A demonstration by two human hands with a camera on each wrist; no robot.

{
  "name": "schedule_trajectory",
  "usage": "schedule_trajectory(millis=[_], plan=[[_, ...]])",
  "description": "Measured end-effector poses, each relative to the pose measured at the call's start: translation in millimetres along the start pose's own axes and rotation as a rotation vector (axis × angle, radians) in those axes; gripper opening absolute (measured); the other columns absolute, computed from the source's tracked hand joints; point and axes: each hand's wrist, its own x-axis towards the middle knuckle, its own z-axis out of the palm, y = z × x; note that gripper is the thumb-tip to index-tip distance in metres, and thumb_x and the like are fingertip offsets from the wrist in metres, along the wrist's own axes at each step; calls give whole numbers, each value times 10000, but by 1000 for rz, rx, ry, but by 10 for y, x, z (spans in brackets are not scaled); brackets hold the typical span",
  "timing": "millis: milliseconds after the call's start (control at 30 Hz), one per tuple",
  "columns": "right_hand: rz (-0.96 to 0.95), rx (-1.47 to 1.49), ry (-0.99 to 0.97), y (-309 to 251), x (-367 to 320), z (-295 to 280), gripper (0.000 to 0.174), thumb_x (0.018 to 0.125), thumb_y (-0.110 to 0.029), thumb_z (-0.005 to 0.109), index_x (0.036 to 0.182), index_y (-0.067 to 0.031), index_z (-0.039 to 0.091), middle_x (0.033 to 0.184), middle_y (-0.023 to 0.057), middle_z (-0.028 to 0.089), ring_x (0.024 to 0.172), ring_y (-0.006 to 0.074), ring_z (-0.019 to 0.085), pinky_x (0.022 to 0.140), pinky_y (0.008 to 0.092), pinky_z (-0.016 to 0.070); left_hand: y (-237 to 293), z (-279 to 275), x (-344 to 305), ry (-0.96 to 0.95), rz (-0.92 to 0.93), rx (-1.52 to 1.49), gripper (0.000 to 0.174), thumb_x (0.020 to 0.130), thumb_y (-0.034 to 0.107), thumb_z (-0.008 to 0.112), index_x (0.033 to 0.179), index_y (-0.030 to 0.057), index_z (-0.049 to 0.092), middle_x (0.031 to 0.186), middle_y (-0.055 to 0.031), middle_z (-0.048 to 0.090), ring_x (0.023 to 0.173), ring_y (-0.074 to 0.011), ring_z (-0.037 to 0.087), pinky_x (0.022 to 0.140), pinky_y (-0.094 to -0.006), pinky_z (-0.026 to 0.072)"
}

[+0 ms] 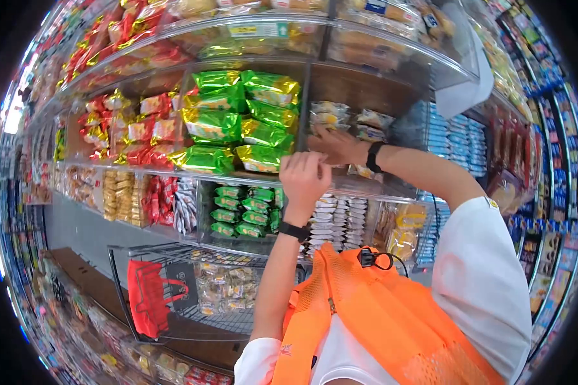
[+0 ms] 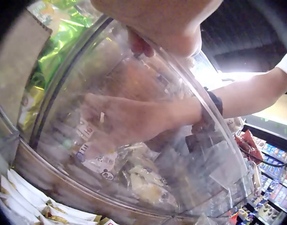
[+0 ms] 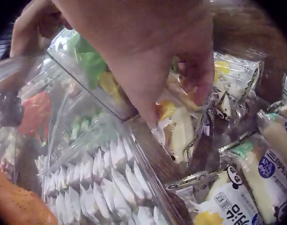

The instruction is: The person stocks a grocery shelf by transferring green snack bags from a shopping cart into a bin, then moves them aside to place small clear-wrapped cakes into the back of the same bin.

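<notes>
My right hand [image 1: 341, 147] reaches down into a shelf bin behind a clear plastic front. In the right wrist view its thumb and fingers pinch a clear-wrapped bread pack [image 3: 182, 133] with a pale filling and printed wrapper. Other packs [image 3: 270, 176] of the same kind lie loose beside it on the brown bin floor. My left hand [image 1: 306, 178] holds the top edge of the clear front panel [image 2: 192, 86], its fingers curled over the rim. Through that panel, the left wrist view shows the right hand among the wrapped packs [image 2: 146, 180].
Green bags [image 1: 266, 133] fill the bin to the left, and blue packs [image 1: 456, 144] stand to the right. Below are rows of white packets [image 1: 337, 221]. A cart [image 1: 228, 327] with a red bag [image 1: 149, 298] stands at lower left. A clear upper shelf [image 1: 392, 38] overhangs the bin.
</notes>
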Motion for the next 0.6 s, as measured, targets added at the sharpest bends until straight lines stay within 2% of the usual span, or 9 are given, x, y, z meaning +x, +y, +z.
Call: schedule_trajectory(millis=[33,133,167,233,333,400,433,533,600], plan=[[-71,144,-27,108,-37,-56,633,745,-284,816,1239,-84,474,1237,223,440,1051,436,608,841,502,532,-9,15,-8,3,6,-1,104,723,35,650,787,100,599,727,-61,632,680,-261,620,645,-382,419],[-42,41,-48,72,-116,-374,658,746,-264,822,1276,-69,485,1261,217,445,1087,425,603,851,503,532,-11,40,-15,17,16,3,103,724,28,648,776,98,593,722,-52,637,675,-253,618,644,-376,415],[51,37,-93,78,-153,-454,738,726,-275,832,1339,-50,488,1313,227,483,1074,426,617,859,497,537,-9,41,-15,17,14,4,103,724,26,648,774,97,593,721,-50,638,674,-250,618,644,-375,414],[255,-102,-456,148,-209,-562,827,706,-308,841,1392,-36,466,1361,222,504,1064,419,634,849,494,549,-18,45,-25,17,12,19,104,725,16,647,763,96,592,720,-45,642,669,-244,616,642,-372,411],[283,-325,-745,434,-416,-317,1040,632,-425,869,1461,3,409,1408,296,504,1071,411,660,816,499,566,-1,35,-15,20,26,25,106,727,9,643,756,96,590,717,-43,641,663,-239,613,639,-368,408],[283,-387,-602,389,-720,-187,1130,607,-463,876,1490,24,365,1390,336,498,1076,409,659,809,496,567,1,31,-18,12,26,22,107,728,7,642,757,96,590,711,-41,637,657,-237,611,637,-366,404],[277,-352,-509,544,-806,96,1273,557,-448,912,1533,45,260,1339,378,506,1056,431,655,825,495,563,0,34,-19,7,28,22,107,729,6,641,757,96,591,708,-40,636,654,-235,610,636,-365,403],[385,-203,-545,558,-693,160,1372,546,-415,938,1567,42,144,1343,340,528,1054,410,659,825,476,562,-11,50,-24,11,36,21,107,730,6,641,755,97,590,700,-37,630,645,-233,605,631,-363,398],[455,-83,-670,497,-592,-8,1387,542,-384,943,1572,40,117,1346,312,546,1069,394,655,819,467,560,0,34,-23,-1,30,29,106,731,8,641,754,98,591,697,-37,627,643,-233,603,630,-361,396]])
